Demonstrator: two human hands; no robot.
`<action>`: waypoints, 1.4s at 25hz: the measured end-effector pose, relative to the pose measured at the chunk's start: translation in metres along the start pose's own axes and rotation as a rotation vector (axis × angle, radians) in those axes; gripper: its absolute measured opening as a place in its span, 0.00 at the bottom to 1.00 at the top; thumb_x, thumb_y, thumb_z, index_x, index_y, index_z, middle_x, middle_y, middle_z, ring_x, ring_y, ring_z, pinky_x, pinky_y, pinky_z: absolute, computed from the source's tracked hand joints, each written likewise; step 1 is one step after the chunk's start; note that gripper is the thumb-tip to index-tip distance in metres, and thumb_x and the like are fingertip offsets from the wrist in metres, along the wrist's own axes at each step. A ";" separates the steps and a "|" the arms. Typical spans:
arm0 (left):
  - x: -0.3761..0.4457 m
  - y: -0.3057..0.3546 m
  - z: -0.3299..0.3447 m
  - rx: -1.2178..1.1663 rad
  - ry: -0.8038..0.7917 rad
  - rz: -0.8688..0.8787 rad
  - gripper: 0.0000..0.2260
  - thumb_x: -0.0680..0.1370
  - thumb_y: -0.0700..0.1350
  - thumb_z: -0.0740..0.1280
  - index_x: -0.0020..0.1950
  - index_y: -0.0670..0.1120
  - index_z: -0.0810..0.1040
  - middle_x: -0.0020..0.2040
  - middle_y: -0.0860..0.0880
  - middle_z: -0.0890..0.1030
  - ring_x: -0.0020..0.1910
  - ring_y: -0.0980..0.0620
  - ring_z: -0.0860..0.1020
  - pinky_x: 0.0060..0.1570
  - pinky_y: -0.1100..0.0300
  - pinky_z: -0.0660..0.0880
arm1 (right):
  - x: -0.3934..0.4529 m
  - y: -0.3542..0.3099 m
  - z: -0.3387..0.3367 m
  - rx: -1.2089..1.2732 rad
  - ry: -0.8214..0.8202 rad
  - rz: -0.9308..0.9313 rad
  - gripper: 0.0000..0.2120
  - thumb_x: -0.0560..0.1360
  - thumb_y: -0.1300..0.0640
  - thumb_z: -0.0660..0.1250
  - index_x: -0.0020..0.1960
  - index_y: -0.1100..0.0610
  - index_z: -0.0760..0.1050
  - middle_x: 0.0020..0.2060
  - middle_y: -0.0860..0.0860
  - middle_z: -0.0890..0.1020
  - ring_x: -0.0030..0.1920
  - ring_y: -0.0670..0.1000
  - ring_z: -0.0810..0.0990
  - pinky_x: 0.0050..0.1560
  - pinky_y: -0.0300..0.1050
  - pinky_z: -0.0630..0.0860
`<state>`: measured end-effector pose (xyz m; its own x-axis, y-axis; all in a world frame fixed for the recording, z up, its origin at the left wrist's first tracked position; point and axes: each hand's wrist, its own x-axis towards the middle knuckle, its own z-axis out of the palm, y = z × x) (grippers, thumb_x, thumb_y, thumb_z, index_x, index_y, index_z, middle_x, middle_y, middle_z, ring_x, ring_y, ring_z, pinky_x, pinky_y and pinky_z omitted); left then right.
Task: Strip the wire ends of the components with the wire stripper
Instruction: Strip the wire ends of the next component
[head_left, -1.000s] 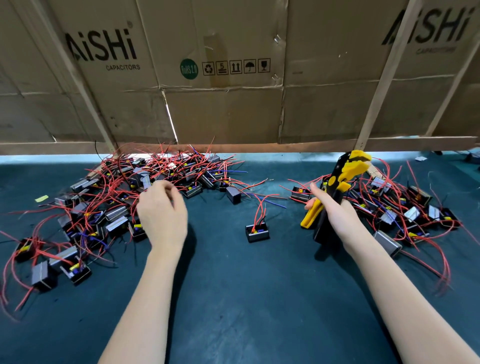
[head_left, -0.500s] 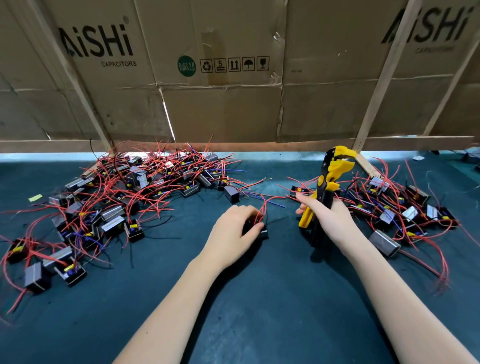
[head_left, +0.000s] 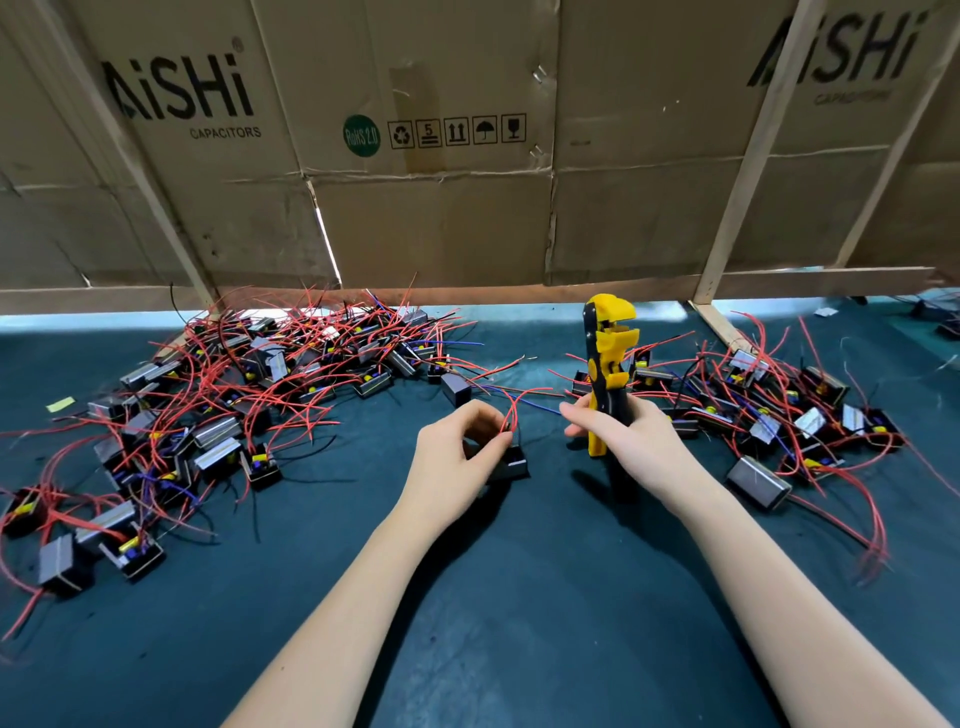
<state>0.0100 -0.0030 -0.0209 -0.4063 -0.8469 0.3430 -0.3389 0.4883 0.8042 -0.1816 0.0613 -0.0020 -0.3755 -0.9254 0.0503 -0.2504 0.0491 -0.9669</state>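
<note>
My left hand (head_left: 457, 452) pinches the red wires of a small black box component (head_left: 511, 462) at the middle of the dark green mat. Its red wires arc up and to the right. My right hand (head_left: 631, 441) grips the handles of a yellow and black wire stripper (head_left: 607, 358), held upright with its jaws at the top, a short way right of the component. The stripper's jaws are not on any wire.
A large pile of black components with red wires (head_left: 223, 405) covers the mat's left side. A second pile (head_left: 779, 405) lies at the right. A lone black box (head_left: 456, 389) sits behind my left hand. Cardboard sheets on a wooden frame (head_left: 727, 208) wall off the back.
My left hand left the left pile, crossed to the lone component at the centre and took hold of its wires. My right hand brought the stripper upright and a little to the left.
</note>
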 end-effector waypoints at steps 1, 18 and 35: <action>0.000 0.000 0.000 -0.012 0.010 -0.012 0.04 0.76 0.39 0.70 0.47 0.47 0.79 0.38 0.52 0.83 0.37 0.56 0.80 0.41 0.66 0.73 | 0.000 0.000 -0.001 -0.009 -0.001 -0.002 0.12 0.73 0.47 0.72 0.45 0.57 0.79 0.39 0.51 0.86 0.44 0.50 0.81 0.53 0.47 0.75; 0.001 -0.002 -0.019 0.402 -0.168 0.258 0.09 0.76 0.47 0.64 0.47 0.45 0.83 0.45 0.51 0.81 0.50 0.48 0.74 0.54 0.51 0.71 | 0.004 0.003 -0.007 0.002 0.031 0.081 0.17 0.72 0.41 0.71 0.41 0.56 0.83 0.40 0.49 0.86 0.48 0.54 0.82 0.59 0.51 0.75; 0.003 -0.007 -0.015 0.279 -0.121 0.175 0.03 0.78 0.44 0.70 0.47 0.46 0.83 0.45 0.52 0.82 0.50 0.50 0.75 0.52 0.56 0.69 | 0.002 0.014 -0.013 -0.974 0.352 -0.383 0.21 0.68 0.36 0.69 0.37 0.52 0.68 0.33 0.49 0.76 0.39 0.55 0.77 0.41 0.49 0.67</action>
<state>0.0243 -0.0120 -0.0186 -0.5703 -0.7227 0.3905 -0.4675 0.6764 0.5692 -0.1976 0.0646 -0.0125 -0.3175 -0.7914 0.5224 -0.9421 0.2006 -0.2687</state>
